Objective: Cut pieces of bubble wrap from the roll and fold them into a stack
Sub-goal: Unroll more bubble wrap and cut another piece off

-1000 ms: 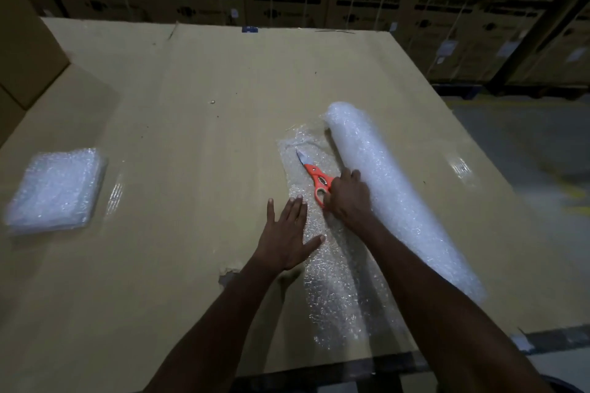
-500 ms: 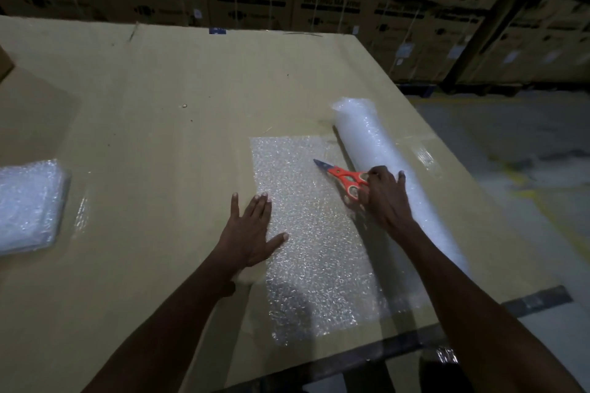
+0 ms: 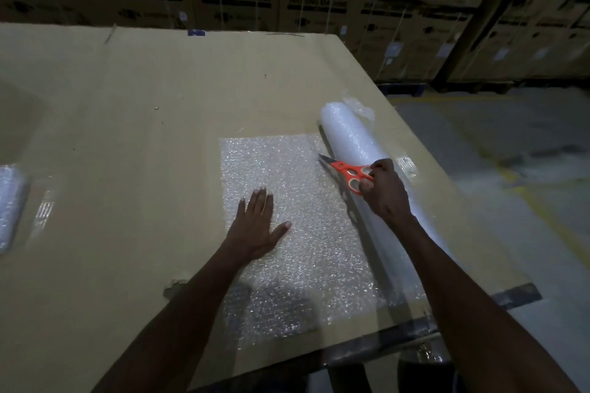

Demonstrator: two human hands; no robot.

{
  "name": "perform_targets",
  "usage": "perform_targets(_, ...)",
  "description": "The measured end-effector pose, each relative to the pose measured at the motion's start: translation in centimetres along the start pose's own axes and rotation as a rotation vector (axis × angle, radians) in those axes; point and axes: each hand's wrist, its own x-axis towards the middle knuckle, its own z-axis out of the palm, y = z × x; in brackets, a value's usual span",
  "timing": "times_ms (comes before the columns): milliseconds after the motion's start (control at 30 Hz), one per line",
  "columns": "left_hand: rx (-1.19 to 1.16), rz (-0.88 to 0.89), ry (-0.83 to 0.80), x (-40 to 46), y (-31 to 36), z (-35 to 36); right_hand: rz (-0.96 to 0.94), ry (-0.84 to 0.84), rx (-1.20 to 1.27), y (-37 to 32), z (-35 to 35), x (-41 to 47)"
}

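While the unrolled sheet of bubble wrap [image 3: 297, 226] lay flat on the cardboard-covered table [image 3: 127, 124], it was pressed down near its left edge by the left hand [image 3: 258, 226], fingers straight and spread, palm down, nothing gripped. The roll of bubble wrap [image 3: 354, 140] was observed lying along the right edge of the sheet, running from the far middle of the table toward the near right corner, the sheet apparently attached to it. Orange-handled scissors [image 3: 348, 171] were held in the right hand [image 3: 383, 191], fingers curled through the handle loops; the blades were pointed left and away, tip over the seam where sheet and roll met. Whether the blades were touching the wrap could not be determined. A stack of folded bubble wrap [image 3: 9, 204] was noted at the far left edge of the view, well apart from the sheet. Stacked cartons [image 3: 230, 0] printed "WASHING MACHINE" were recorded behind the table.
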Motion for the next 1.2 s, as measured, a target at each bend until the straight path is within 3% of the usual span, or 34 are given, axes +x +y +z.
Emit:
perform_targets(467, 0.002, -0.057, 0.045, -0.6, 0.1, 0.8, -0.104, 0.055, 0.023, -2.0, 3.0, -2.6)
perform_targets(733, 0.006, -0.112, 0.021, -0.8, 0.1, 0.5, -0.104, 0.189, 0.149, -1.0, 2.6, -3.2)
perform_targets(833, 0.026, -0.113, -0.001, -0.8, 0.1, 0.3, -0.086, 0.355, 0.300, -2.2, 1.7, -3.2)
perform_targets(933, 0.004, -0.108, 0.019, -0.7, 0.6, -0.6, 0.047, 0.427, 0.665, -4.8, 0.7, -3.4)
perform_targets(1000, -0.185, -0.134, 0.090, -0.4, 2.0, -2.0, 0.156, 0.321, 0.850, -6.2, 0.6, -3.3)
perform_targets(1133, -1.003, -0.184, 0.165, 0.6, 5.7, -6.2, 0.242, 0.105, 1.073, -8.4, 1.4, -4.8)
perform_targets(1200, -1.270, -0.208, 0.148, 0.8, 6.9, -7.1, 0.283, -0.005, 1.139, -9.0, 2.1, -6.1)
